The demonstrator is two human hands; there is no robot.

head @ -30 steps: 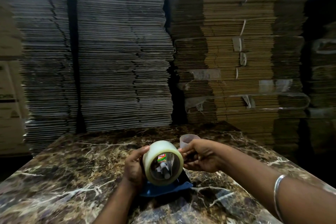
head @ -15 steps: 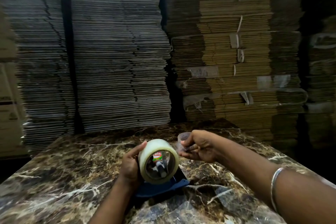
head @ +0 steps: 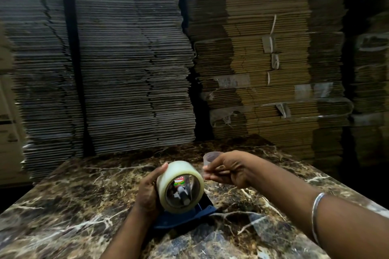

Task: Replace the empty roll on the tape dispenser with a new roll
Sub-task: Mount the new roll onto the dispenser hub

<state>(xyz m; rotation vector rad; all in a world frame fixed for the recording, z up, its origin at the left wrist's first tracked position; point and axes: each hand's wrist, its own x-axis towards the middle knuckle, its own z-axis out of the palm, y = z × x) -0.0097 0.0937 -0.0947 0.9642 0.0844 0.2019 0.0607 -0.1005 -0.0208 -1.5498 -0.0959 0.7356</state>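
Note:
A full roll of clear tape sits on the blue tape dispenser, whose hub shows through the roll's core. My left hand grips the roll and dispenser from the left, thumb lying along the roll's top. My right hand is just right of the roll and pinches the loose end of the tape, drawn a short way off the roll. A small translucent empty core stands on the table behind my right hand, partly hidden by it.
The dispenser rests on a dark marble table. Tall stacks of flattened cardboard stand close behind the table's far edge, with strapped brown stacks at the right. A metal bangle is on my right wrist.
My right hand has shifted slightly right and away from the roll, pulling the tape end with it. My left hand keeps its grip on the roll.

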